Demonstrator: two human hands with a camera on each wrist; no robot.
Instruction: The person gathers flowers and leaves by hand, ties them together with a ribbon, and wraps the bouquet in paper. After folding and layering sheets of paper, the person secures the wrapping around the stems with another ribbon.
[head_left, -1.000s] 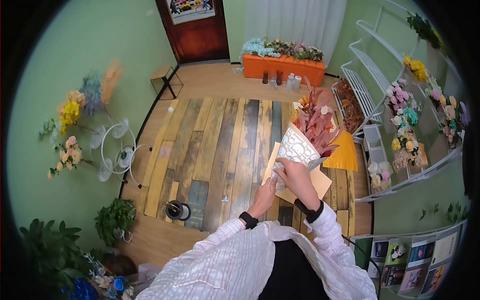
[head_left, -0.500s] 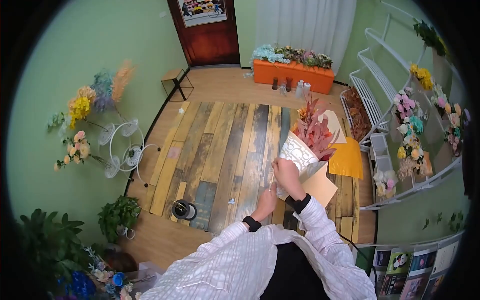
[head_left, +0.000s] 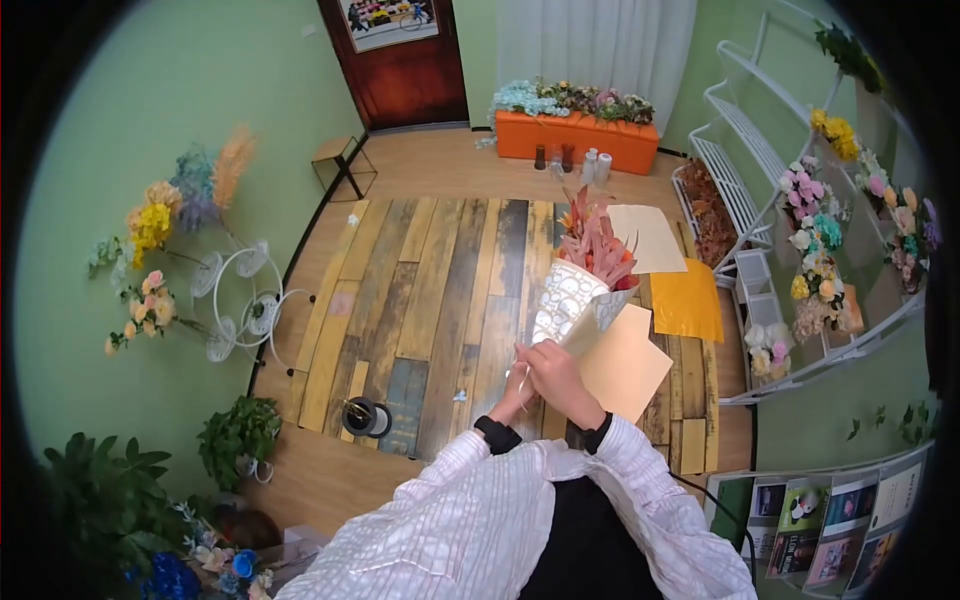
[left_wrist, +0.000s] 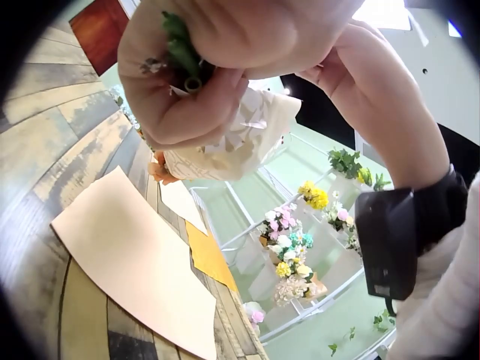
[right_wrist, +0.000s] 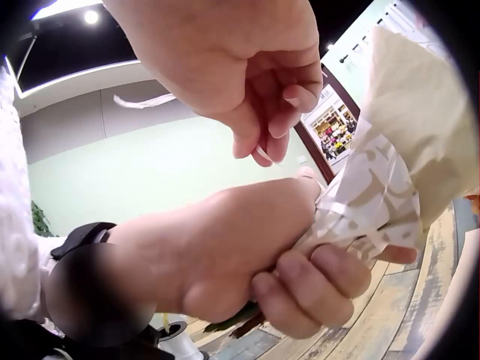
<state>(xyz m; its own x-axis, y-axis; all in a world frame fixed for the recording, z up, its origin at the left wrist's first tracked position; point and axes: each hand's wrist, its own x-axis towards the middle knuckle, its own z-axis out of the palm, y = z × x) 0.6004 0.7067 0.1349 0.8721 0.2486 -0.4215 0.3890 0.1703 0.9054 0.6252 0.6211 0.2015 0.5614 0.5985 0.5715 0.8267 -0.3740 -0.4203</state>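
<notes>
A bouquet of reddish leaves and flowers (head_left: 597,243) is wrapped in white patterned paper (head_left: 562,303), tilted over the table. The left hand (head_left: 512,393) grips its gathered lower end; green stem ends (left_wrist: 184,56) poke out of that fist in the left wrist view. Just above the left hand, the right hand (head_left: 562,379) pinches a thin white ribbon between thumb and fingers. In the right wrist view the ribbon's loose end (right_wrist: 142,100) trails behind the right hand (right_wrist: 247,67), and a band of it crosses the paper (right_wrist: 367,195).
Peach paper sheets (head_left: 625,365) and a yellow sheet (head_left: 687,305) lie on the wooden table (head_left: 430,300). A dark round container (head_left: 366,417) stands near the front left edge. White flower racks (head_left: 745,180) line the right wall; an orange bench (head_left: 578,140) stands beyond the table.
The bouquet and both hands have moved left and toward the body, uncovering more of the peach sheets. The right hand has shifted from the wrapping to just beside the left hand.
</notes>
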